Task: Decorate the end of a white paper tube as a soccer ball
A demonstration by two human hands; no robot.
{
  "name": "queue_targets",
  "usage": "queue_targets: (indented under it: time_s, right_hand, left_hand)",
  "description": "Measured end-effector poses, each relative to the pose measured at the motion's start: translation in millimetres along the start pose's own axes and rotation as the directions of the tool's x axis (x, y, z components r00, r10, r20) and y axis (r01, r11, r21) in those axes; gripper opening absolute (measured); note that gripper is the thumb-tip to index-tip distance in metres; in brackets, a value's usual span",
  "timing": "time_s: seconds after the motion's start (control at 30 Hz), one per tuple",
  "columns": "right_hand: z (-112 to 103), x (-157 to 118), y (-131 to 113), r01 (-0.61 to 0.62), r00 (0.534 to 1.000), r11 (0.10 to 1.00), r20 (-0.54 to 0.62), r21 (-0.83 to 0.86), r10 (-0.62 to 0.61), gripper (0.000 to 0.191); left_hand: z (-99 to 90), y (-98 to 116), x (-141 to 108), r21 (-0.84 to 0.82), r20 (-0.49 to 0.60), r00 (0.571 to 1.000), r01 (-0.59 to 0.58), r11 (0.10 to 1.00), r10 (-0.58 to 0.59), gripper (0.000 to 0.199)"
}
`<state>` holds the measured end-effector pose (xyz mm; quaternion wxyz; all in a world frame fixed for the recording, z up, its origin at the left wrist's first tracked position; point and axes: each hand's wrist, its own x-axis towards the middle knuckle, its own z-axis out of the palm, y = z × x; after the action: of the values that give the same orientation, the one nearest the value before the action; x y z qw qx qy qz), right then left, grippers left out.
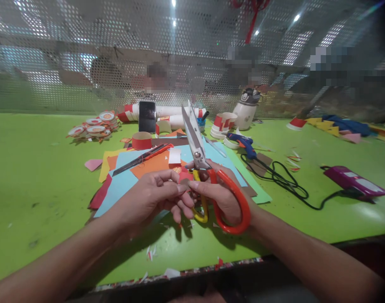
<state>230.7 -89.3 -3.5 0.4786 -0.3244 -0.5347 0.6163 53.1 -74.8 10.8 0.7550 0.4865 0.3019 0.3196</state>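
Observation:
My right hand (224,195) is closed around large scissors (197,154), with one red and one yellow handle loop. Their blades point up and away, slightly parted. Just to the left, my left hand (152,191) pinches a small red and brown paper piece (185,178), partly covered by the fingers. My right thumb and fingertips also touch this piece. Beneath both hands lie sheets of coloured paper (116,198), mostly light blue. A black craft knife (137,161) and an orange-handled one (162,150) rest on the sheets.
Behind the sheets are a phone (147,116), white paper tubes (171,111), cut paper cups (223,123) and a bottle (245,111). Decorated discs (96,126) are piled at left. A blue glue gun (244,142) and corded purple device (353,180) lie right. Scraps litter the table.

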Motion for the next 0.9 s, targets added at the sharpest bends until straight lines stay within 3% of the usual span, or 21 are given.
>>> queue_targets:
  time_s: [0.17, 0.4, 0.9]
  right_hand:
    - [2.5, -0.2, -1.9, 0.0, 0.998, 0.998, 0.067, 0.058, -0.004, 0.035]
    - [-0.4, -0.3, -3.6, 0.029, 0.997, 0.993, -0.061, -0.118, -0.036, 0.038]
    - [1.6, -2.4, -5.8, 0.072, 0.993, 0.975, -0.074, -0.213, -0.09, 0.032]
  left_hand:
    - [0.1, 0.2, 1.1, -0.004, -0.001, 1.0, 0.005, 1.0, -0.005, 0.012]
    - [-0.3, 1.1, 0.9, -0.049, 0.001, 1.0, 0.029, 0.998, -0.029, 0.014]
    - [-2.5, 0.2, 1.9, -0.02, 0.016, 1.0, 0.013, 1.0, -0.013, 0.016]
